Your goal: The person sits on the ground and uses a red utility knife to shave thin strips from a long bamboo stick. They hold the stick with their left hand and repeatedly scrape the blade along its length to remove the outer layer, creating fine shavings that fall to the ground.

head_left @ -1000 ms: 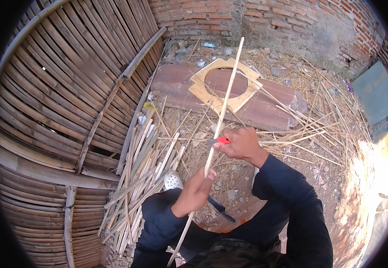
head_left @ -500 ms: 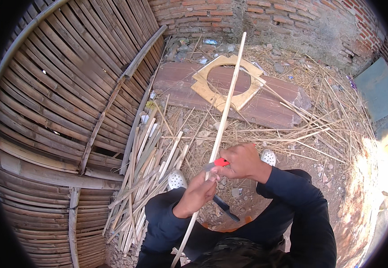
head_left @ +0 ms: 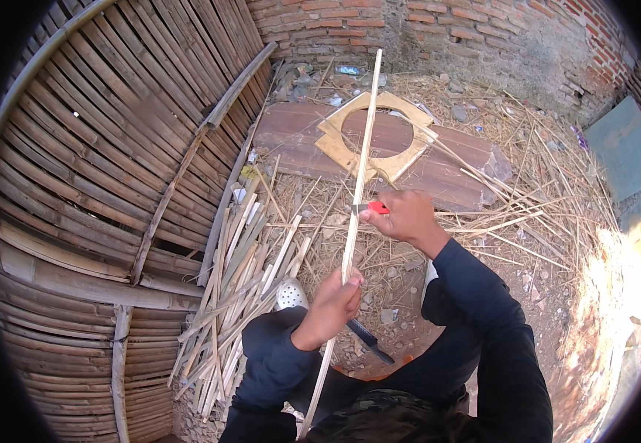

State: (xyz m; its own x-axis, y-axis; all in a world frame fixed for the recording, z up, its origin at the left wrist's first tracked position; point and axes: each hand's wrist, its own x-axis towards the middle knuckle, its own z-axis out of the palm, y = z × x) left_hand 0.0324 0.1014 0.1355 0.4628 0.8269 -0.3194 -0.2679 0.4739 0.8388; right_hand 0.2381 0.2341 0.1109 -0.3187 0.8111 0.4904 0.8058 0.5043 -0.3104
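Observation:
A long, pale bamboo strip runs from between my legs up and away, its far end over the wooden board. My left hand is closed round the strip at its lower middle. Farther up, my right hand grips a knife with a red handle. The knife's short blade lies against the strip, and part of it is hidden there. Below the hands, a dark, long-bladed tool shows between my legs, partly covered by my left hand and the strip.
Many split bamboo strips lie piled on the left beside a bamboo slat wall. Ahead, a wooden frame with a round hole rests on a brown board. Shavings cover the ground up to the brick wall. My white clog stands near the pile.
My right hand has moved the knife up along the strip, away from my left hand. The strip's far end has swung left, and my left hand is slightly lower.

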